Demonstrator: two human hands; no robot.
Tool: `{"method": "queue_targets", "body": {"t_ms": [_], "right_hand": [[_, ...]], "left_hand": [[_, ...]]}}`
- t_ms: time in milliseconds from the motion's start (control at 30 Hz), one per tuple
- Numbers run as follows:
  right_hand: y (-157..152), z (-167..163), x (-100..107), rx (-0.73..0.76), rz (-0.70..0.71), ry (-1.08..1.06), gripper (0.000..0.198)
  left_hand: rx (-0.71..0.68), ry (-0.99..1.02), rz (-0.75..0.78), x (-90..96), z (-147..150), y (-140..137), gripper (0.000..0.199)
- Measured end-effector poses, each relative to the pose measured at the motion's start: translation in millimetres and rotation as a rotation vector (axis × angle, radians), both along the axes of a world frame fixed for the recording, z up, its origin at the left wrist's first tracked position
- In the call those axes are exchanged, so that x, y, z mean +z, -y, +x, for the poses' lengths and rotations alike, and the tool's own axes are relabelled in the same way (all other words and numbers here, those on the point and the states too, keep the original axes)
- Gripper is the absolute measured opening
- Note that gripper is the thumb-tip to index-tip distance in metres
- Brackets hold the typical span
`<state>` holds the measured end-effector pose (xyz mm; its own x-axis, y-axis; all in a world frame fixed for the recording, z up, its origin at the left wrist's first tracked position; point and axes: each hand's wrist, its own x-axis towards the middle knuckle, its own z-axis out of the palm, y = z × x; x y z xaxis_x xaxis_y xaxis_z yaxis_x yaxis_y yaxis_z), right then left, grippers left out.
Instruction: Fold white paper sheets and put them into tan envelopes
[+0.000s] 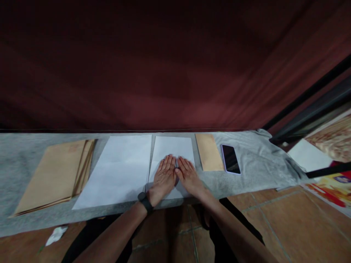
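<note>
Both hands lie flat on a white paper sheet in the middle of the cloth-covered surface. My left hand, with a dark band at its wrist, presses on the sheet with fingers stretched out. Beside it, my right hand rests palm down, its thumb close to or touching the left hand. Part of the sheet is hidden under the hands. Just left of it lies larger white paper with a faint crease across it. A small brown envelope sits to the right of my right hand.
Several large brown envelopes are stacked at the left. A phone in a light purple case lies right of the small envelope. Grey cloth covers the surface; a dark red curtain hangs behind. Crumpled white tissue lies on the tiled floor.
</note>
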<state>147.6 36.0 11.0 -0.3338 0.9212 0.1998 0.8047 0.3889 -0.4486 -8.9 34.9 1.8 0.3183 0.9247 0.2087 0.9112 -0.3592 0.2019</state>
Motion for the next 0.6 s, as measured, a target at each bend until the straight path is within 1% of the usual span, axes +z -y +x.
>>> {"method": "queue_targets", "body": {"t_ms": [133, 233, 333, 500, 600], "right_hand": [[5.8, -1.3, -10.7, -0.005, 0.044, 0.115, 0.057], [5.9, 5.8, -11.9, -0.041, 0.065, 0.153, 0.059], [5.3, 11.7, -10.9, -0.075, 0.067, 0.169, 0.060], [6.6, 18.1, -10.4, -0.093, 0.068, 0.175, 0.061], [8.4, 18.5, -9.9, -0.118, 0.074, 0.195, 0.061]], "left_hand": [[0.102, 0.003, -0.034, 1.0, -9.8, -8.5, 0.058], [0.195, -0.002, -0.058, 1.9, -19.0, -12.5, 0.059], [0.265, -0.009, -0.047, 0.9, -30.2, -12.6, 0.062], [0.294, 0.001, -0.036, 1.5, -46.6, -9.4, 0.065], [0.292, 0.010, -0.016, 6.6, -42.2, -8.0, 0.063]]}}
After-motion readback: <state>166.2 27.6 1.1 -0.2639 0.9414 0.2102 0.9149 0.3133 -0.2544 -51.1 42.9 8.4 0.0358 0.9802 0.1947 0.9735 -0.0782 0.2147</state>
